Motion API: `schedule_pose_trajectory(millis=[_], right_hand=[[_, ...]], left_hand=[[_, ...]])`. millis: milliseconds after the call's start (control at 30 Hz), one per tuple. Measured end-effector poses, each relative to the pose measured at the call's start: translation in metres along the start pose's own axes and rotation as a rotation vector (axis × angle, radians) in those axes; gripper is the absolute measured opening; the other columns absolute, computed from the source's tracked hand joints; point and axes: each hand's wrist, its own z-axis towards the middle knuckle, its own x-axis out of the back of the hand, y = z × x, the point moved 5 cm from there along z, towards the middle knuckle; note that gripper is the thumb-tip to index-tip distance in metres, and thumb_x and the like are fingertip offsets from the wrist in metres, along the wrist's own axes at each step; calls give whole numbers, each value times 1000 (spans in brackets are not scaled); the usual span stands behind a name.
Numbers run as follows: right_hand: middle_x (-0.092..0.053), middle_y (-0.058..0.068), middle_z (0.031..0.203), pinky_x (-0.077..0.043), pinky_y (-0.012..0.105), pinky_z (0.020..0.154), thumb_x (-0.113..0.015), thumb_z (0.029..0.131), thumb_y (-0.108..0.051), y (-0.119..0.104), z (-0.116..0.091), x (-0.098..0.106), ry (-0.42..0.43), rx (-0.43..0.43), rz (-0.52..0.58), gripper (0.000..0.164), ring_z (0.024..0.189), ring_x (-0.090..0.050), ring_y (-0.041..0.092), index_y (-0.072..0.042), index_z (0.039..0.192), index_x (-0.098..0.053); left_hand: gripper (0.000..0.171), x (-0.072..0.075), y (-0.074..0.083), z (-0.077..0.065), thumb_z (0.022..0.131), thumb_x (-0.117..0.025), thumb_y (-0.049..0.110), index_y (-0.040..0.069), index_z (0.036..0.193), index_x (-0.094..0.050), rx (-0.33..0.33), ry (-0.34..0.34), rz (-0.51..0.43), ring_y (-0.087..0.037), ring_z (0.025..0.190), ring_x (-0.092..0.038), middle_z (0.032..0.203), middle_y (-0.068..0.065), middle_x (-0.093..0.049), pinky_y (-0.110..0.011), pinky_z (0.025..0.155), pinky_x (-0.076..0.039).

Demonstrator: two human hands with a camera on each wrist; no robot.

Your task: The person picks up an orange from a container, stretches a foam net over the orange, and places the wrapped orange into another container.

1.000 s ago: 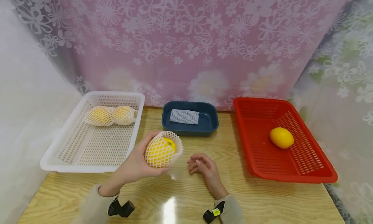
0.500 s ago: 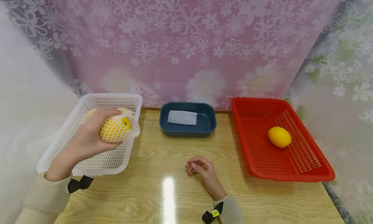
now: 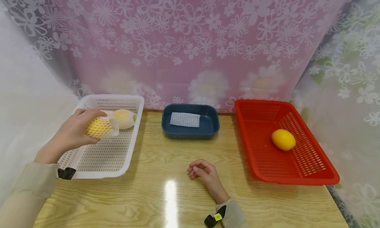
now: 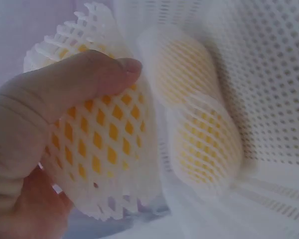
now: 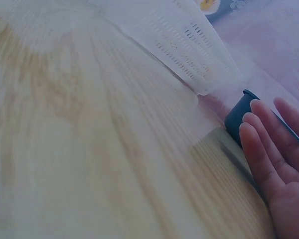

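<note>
1. Here, the left hand (image 3: pixel 69 130) curls thumb and fingers around a netted yellow fruit (image 3: pixel 98 127), over the white basket (image 3: pixel 110 155); gripping it by the sides probably stops fruit and foam sleeve sliding apart.
2. The right hand (image 3: pixel 205 175) holds nothing, fingers relaxed, low over the wooden table (image 3: pixel 154 168), seemingly idle because one hand suffices.
3. Inside the white basket, two wrapped fruits (image 4: pixel 204 144) lie end to end, touching, likely cushioned by their nets.
4. Farther out, a blue tray (image 3: pixel 209 121) contains a flat spare net (image 3: pixel 184 119).
5. At far right, a red basket (image 3: pixel 258 139) holds one bare fruit (image 3: pixel 283 139), perhaps separated because it is unwrapped.
</note>
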Motion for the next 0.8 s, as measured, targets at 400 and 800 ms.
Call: schedule_pose_trajectory(millis=[400, 800], right_hand=[[-61, 38, 100, -58, 37, 74, -54, 101, -8, -2, 0, 1, 8, -25, -7, 31, 82, -66, 23, 21, 113, -55], [-62, 38, 99, -58, 38, 73, -53, 101, -6, -4, 1, -1, -7, -7, -14, 30, 81, -66, 24, 21, 112, -55]], left_hand=[[90, -44, -43, 9, 51, -84, -4, -2, 133, -47, 85, -457, -25, -49, 118, -51, 131, -29, -54, -59, 90, -45], [100, -67, -55, 7, 52, -76, -23, -3, 142, -37, 265, -682, -26, -74, 125, -14, 145, -42, -25, -44, 62, -51]])
